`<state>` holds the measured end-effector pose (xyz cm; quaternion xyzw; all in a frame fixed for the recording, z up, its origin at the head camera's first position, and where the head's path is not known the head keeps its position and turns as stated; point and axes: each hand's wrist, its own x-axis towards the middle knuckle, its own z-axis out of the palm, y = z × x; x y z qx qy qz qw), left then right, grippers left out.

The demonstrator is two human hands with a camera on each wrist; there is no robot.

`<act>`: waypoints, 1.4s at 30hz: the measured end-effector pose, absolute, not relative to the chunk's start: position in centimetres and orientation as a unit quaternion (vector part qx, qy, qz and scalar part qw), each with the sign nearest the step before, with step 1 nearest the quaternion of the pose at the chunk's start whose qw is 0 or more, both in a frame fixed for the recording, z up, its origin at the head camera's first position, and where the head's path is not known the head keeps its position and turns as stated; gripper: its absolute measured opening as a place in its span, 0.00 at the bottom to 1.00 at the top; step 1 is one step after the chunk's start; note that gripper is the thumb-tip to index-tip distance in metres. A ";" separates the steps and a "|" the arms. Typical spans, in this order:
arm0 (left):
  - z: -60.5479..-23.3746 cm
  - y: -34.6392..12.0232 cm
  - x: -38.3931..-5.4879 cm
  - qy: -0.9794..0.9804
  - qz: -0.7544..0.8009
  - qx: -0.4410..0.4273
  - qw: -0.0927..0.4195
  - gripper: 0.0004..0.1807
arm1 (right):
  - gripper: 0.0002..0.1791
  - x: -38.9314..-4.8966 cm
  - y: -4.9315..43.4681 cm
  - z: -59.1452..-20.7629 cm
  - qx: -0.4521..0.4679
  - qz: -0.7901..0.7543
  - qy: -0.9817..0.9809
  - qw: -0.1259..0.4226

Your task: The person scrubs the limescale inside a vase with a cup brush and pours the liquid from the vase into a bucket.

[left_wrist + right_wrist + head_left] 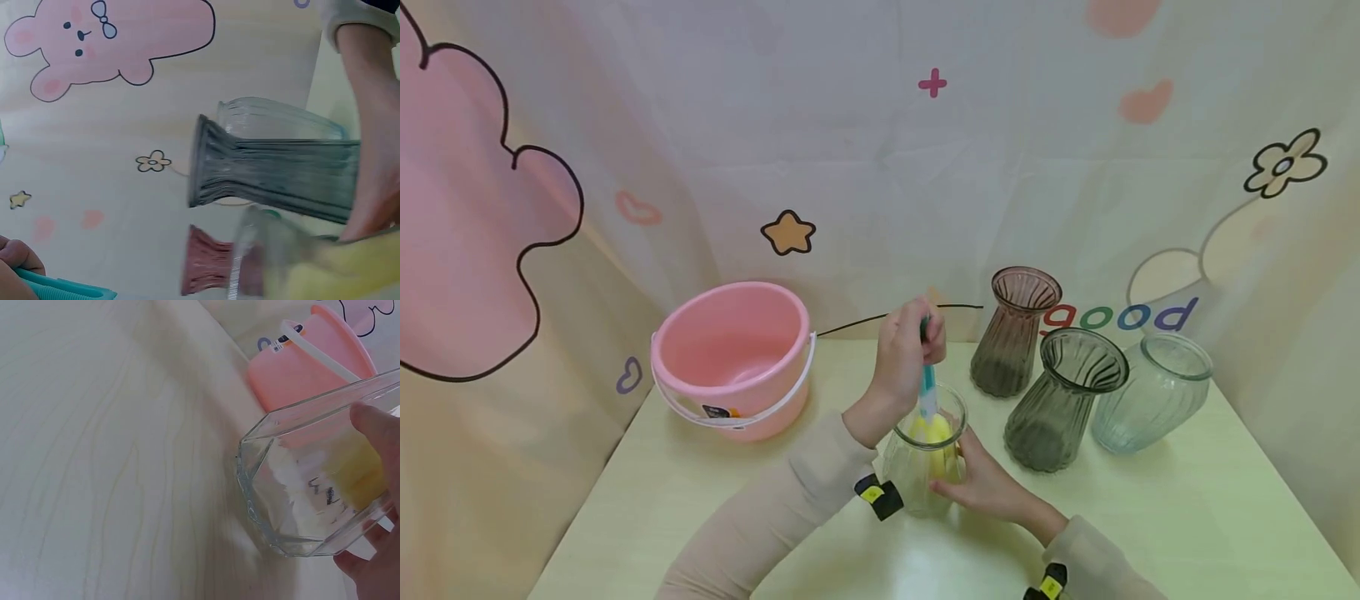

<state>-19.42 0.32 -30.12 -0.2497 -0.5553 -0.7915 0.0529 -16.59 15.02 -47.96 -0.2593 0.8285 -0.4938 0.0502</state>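
Note:
My left hand (pixel 904 358) grips the teal handle (pixel 928 383) of a sponge brush, whose yellow sponge head (pixel 931 433) is down inside a clear glass vase (pixel 910 483). The same teal handle (pixel 69 289) shows at the lower left of the left wrist view. My right hand (pixel 992 483) holds the vase from its right side, thumb in front and some fingers hidden behind the glass. In the right wrist view the faceted base of the vase (pixel 256 506) is tilted, with the yellow sponge (pixel 359 472) visible through its wall.
A pink bucket (pixel 790 408) with a white handle stands at the back left of the pale table (pixel 850 567). At the right stand a reddish-brown vase (pixel 1003 358), a dark grey vase (pixel 1048 425) and a pale blue glass vase (pixel 1138 417). A printed curtain (pixel 850 125) hangs behind.

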 end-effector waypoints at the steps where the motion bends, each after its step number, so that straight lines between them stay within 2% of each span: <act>1: -29.6 0.2 -19.5 -0.554 -0.791 -0.253 0.055 0.17 | 0.51 -16.8 15.1 -48.3 -0.257 -0.491 0.831 0.052; 16: -20.2 -2.1 -18.9 -0.522 -0.799 -0.290 0.067 0.18 | 0.53 -16.9 14.9 -48.6 -0.264 -0.482 0.835 0.041; 24: -16.8 -4.4 -19.1 -0.517 -0.793 -0.297 0.128 0.17 | 0.51 -16.8 15.0 -48.7 -0.257 -0.482 0.837 0.039; 27: -16.8 -5.0 -19.8 -0.531 -0.789 -0.275 0.140 0.17 | 0.51 -16.8 15.0 -48.9 -0.261 -0.476 0.839 0.032; 36: -19.9 -6.2 -22.9 -0.589 -0.777 -0.180 0.127 0.18 | 0.50 -16.0 14.6 -47.6 -0.263 -0.469 0.843 0.017; 42: -22.2 -6.3 -24.6 -0.627 -0.767 -0.117 0.070 0.20 | 0.48 -15.0 14.3 -45.3 -0.265 -0.469 0.842 0.024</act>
